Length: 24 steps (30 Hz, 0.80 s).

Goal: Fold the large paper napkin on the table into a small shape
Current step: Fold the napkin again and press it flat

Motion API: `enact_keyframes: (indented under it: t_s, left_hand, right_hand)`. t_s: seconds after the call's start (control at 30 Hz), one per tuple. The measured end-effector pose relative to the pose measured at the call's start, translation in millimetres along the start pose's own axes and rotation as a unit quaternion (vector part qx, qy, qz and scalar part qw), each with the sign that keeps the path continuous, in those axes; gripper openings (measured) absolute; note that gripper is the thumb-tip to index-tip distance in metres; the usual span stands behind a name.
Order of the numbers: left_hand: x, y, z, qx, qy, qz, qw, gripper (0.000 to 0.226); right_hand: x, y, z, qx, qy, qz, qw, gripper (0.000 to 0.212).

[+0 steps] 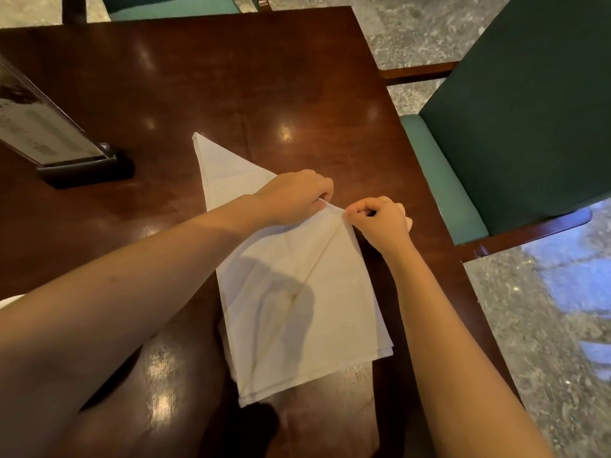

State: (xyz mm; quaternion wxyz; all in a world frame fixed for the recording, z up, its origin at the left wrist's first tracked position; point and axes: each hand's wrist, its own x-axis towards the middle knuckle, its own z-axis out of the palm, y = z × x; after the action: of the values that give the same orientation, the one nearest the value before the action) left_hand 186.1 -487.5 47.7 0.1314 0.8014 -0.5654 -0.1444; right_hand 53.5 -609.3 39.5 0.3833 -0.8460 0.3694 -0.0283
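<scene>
A large white napkin (297,302) lies partly folded on the dark wooden table (205,87). One pointed corner reaches up and left, and a diagonal crease runs down its middle. My left hand (294,196) pinches the napkin's upper right edge with closed fingers. My right hand (380,223) pinches the same edge just to the right, fingers curled on the fabric. Both hands meet at the top of the crease, close to the table's right side. The napkin's lower edge shows several stacked layers.
A menu stand in a black base (59,143) sits on the table at the left. A green upholstered chair (515,127) stands right of the table, another chair (172,4) at the far side. A speckled stone floor (545,325) lies to the right.
</scene>
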Motion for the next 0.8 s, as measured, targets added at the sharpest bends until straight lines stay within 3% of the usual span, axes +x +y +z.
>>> enact_keyframes:
  t_s: [0.2,0.37,0.5,0.8]
  left_hand:
    - [0.4,6.2,-0.1,-0.005,0.021,0.016,1.000,0.008]
    - [-1.7,0.2,-26.9,0.142,-0.058,0.007,0.988,0.016]
    - [-16.2,-11.1,-60.2,0.192,-0.075,-0.011,0.978,0.004]
    - [-76.3,42.7,-58.3,0.238,-0.082,-0.115,0.961,0.032]
  right_hand:
    - [-1.2,0.2,6.2,-0.001,0.035,-0.015,0.999,0.018]
    - [-7.8,0.0,8.3,0.025,0.064,-0.001,0.998,0.017]
    - [-8.0,0.7,4.0,0.027,0.047,0.001,0.999,0.018]
    - [-13.6,-4.6,8.4,0.079,0.088,0.025,0.993,0.027]
